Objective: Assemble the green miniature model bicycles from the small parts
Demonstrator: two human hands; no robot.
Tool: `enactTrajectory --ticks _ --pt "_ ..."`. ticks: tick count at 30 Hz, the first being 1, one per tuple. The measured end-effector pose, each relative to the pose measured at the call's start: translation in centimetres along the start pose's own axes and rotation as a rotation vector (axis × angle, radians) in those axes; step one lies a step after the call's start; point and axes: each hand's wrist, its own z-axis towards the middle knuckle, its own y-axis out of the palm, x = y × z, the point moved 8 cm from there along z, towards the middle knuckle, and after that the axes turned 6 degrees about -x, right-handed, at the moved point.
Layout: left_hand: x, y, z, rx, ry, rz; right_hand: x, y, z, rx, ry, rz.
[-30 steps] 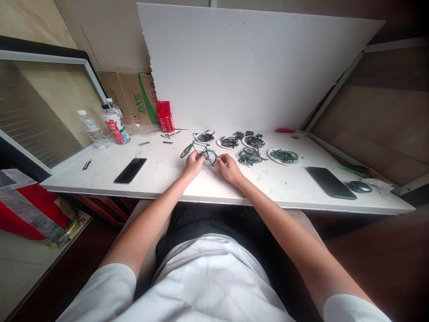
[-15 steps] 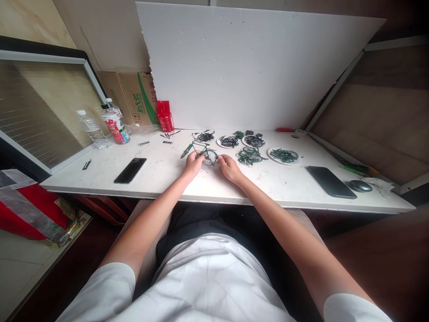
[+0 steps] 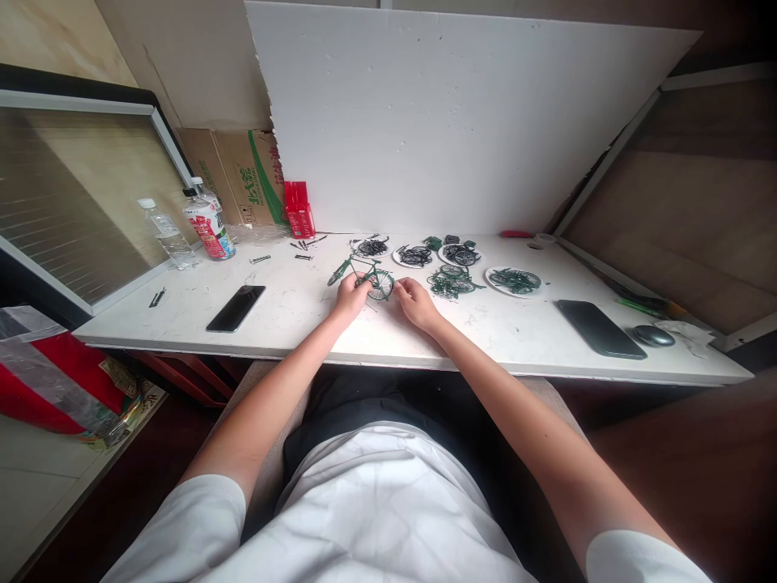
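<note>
A small green model bicycle (image 3: 381, 283) is held just above the white table (image 3: 316, 324), its front wheel pointing to the left. My left hand (image 3: 352, 298) is closed on it near the pedals, thumb on top. At the rear wheel, my right hand (image 3: 413, 301) has its thumb and fingertips pinched together; what sits between them is too small to make out. To the right of that hand lies a pile of green bicycle parts (image 3: 452, 281). Beyond the model, a white plate (image 3: 358, 248) carries small black parts.
Further plates hold black parts (image 3: 415, 256), dark wheels (image 3: 462, 256) and green parts (image 3: 515, 281). A phone (image 3: 236, 308) lies at left; a dark slab (image 3: 600, 329) and a mouse (image 3: 653, 336) lie at right. Bottles (image 3: 210, 225) and a red box (image 3: 299, 210) stand at the back left.
</note>
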Motion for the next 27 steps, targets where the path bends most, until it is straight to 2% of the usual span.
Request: enactTrajectory --ticks 27 --pt "0.73 -0.01 -0.27 0.009 0.050 0.066 -0.03 0.03 0.02 -0.004 -0.034 -0.042"
